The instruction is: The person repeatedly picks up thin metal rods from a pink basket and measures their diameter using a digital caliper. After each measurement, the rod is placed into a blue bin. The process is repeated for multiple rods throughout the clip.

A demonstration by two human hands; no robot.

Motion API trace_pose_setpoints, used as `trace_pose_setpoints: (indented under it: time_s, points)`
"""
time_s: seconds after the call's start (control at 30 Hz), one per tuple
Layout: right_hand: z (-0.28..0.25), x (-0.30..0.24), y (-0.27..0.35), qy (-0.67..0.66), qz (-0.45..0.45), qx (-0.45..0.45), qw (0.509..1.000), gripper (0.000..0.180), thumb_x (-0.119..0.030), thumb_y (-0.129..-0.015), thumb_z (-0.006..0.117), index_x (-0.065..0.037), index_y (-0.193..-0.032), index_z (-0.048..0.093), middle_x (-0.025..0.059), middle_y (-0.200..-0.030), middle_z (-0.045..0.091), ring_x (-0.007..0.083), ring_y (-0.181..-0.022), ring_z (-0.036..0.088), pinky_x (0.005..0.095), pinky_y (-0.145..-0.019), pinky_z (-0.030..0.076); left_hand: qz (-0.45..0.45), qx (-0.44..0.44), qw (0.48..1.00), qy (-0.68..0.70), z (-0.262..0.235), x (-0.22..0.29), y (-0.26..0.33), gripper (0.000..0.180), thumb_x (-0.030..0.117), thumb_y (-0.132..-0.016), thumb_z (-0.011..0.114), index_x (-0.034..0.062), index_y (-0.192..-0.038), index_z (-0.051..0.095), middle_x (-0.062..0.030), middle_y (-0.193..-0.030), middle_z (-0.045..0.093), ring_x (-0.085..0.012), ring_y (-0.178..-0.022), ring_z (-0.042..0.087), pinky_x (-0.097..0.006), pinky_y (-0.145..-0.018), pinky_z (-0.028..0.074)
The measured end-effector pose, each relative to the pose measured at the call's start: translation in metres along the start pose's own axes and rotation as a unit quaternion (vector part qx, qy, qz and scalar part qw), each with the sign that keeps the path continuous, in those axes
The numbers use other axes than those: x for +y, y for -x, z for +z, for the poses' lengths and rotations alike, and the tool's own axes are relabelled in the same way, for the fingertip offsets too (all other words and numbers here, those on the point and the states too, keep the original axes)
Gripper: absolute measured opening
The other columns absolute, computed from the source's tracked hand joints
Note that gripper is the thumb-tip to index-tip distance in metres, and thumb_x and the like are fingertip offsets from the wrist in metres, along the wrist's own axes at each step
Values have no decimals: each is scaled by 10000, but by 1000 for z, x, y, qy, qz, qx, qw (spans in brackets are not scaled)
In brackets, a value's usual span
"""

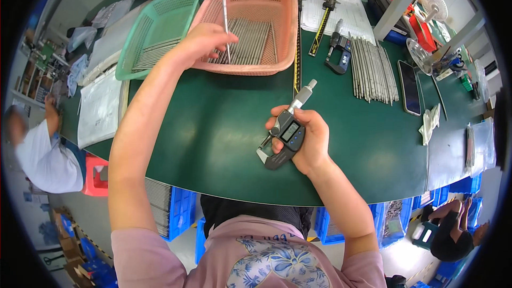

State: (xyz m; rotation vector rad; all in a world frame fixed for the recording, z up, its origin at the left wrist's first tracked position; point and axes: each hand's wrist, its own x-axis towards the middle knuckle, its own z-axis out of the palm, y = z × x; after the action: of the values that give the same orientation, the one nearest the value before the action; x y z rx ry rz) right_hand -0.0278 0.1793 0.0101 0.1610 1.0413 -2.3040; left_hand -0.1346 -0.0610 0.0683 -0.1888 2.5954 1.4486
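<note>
A dark green table [224,144] fills the middle of the view, its near edge curving from 8 o'clock to 4 o'clock in front of the person. A wide bare stretch of it lies between the two forearms and the near edge.

At 12 o'clock a pink basket [250,0] holds thin metal rods lying roughly along the 12-to-6 line. Touching its left side, at 11 o'clock, a green basket [154,26] holds a few more rods. At 1 o'clock a sheet of paper [346,10] carries a caliper [324,21], and just right of it, at 2 o'clock, a row of rods [373,69] lies side by side. A dark phone [409,88] lies beside that row.

The left hand [205,40] reaches over the pink basket's near left rim, fingers pinched together on a single rod [226,21] that stands nearly upright, its long axis from 12 to 6 o'clock.

The right hand [304,138], at centre, is closed around a digital micrometer [285,136]. Its long axis is tilted, thimble toward 1 o'clock, curved frame toward 7 o'clock, display facing up.
</note>
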Motion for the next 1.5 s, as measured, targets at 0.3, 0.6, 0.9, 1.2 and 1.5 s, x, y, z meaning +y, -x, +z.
trace_pose_setpoints:
  time_s: [0.3, 0.6, 0.9, 1.2, 1.5]
  points:
    - [-2, -12, 0, -32, -35, 0, 999, 516, -421, -810, 310, 36, -913, 524, 174, -732, 570, 218, -451, 498, 288, -449, 424, 172, 94, 938, 286, 38, -1, 65, 224, 203, -874, 513, -18, -896, 534, -115, -877, 591, -197, -747, 623, -249, -628, 508]
    - [-8, -31, 4, -76, -88, -45, 992, 640, -505, -878, 207, 49, -916, 525, 159, -712, 568, 173, -389, 441, 255, -388, 395, 147, -113, 896, 403, 93, -36, 112, 176, 222, -934, 357, 55, -981, 390, -306, -937, 562, -319, -787, 632, -327, -654, 541]
    - [-11, -24, 0, -98, -60, -32, 993, 618, -479, -891, 204, 48, -917, 526, 151, -708, 571, 164, -384, 441, 253, -380, 395, 136, -140, 902, 385, 100, -38, 119, 172, 210, -934, 357, 41, -957, 385, -278, -884, 584, -299, -786, 633, -329, -654, 545]
    - [-10, -24, 1, -89, -50, -41, 994, 641, -520, -866, 232, 49, -909, 524, 160, -706, 573, 163, -375, 441, 248, -385, 393, 102, -151, 890, 418, 103, -41, 120, 191, 194, -909, 446, 21, -964, 387, -244, -882, 600, -274, -738, 643, -294, -597, 540]
    - [-7, -22, 2, -25, -89, -44, 995, 615, -508, -894, 213, 29, -910, 513, 164, -705, 552, 149, -355, 411, 233, -332, 375, 98, -154, 897, 402, 103, -41, 119, 174, 171, -910, 441, 11, -954, 390, -240, -869, 604, -266, -736, 644, -293, -596, 541]
